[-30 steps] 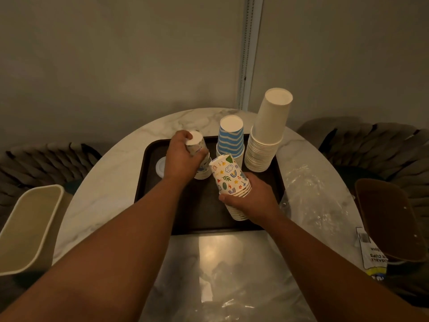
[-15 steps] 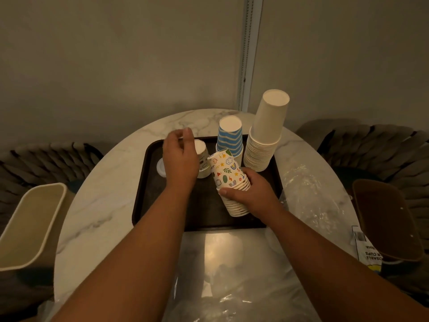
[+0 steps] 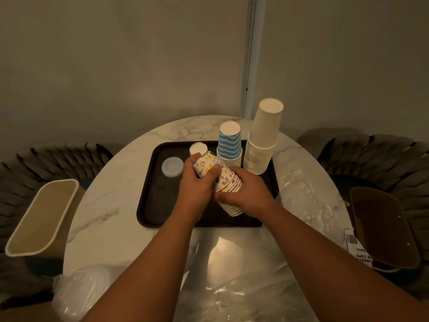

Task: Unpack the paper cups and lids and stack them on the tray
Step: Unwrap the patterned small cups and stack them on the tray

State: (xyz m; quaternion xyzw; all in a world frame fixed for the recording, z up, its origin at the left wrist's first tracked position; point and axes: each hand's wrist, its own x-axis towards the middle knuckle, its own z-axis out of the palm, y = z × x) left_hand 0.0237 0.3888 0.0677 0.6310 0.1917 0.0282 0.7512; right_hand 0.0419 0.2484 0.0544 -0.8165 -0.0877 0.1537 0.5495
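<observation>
A dark tray (image 3: 148, 205) lies on the marble table (image 3: 111, 205). Over it both hands hold a tilted stack of patterned paper cups (image 3: 228, 189). My left hand (image 3: 197, 184) grips the top cup of that stack. My right hand (image 3: 246, 194) grips the lower part. At the tray's back stand a small upturned patterned cup (image 3: 198, 148), a blue striped stack (image 3: 229, 145) and a tall white stack (image 3: 264, 140), all upside down. A clear lid (image 3: 172, 166) lies flat on the tray's left.
Crumpled clear plastic wrap (image 3: 301, 201) covers the table's right and near side, with more plastic wrap (image 3: 76, 291) at the lower left. A cream bin (image 3: 39, 217) stands left, a brown bin (image 3: 383, 226) right with a printed label (image 3: 357, 249). Woven chairs flank the table.
My left hand let go of the small cup at the tray's back and came right onto the patterned stack's top cup. The right hand keeps holding the stack.
</observation>
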